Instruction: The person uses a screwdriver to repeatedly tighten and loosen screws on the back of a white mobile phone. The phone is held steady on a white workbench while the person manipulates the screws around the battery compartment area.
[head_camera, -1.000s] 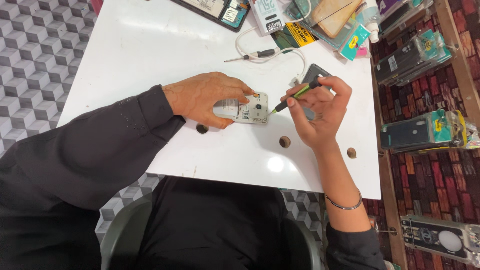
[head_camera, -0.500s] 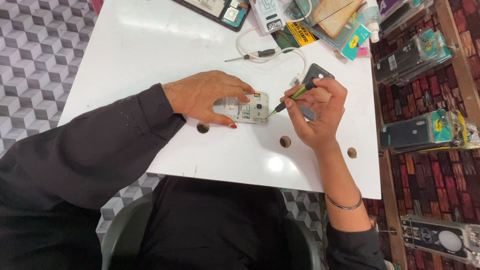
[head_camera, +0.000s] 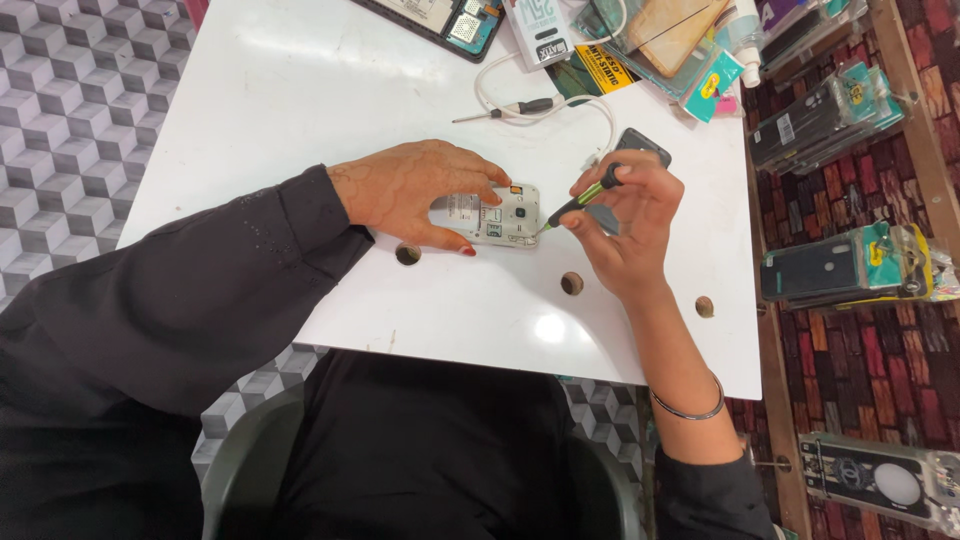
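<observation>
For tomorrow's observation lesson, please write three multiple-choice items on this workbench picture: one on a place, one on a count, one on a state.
1. Where does the tip of the green-and-black screwdriver rest?
A. On the open phone's right edge
B. On the white cable
C. In a table hole

2. How many round holes show along the near side of the white table?
A. One
B. Three
C. Five

3. In what state is the small white phone?
A. Sealed in a packet
B. Standing upright
C. Lying flat with its back cover off

Answers:
1 A, the right hand angles the tool so its tip meets the phone's edge.
2 B, three dark holes lie in a row near the person.
3 C, the phone's inner parts show while the left hand presses it flat on the table.
</observation>
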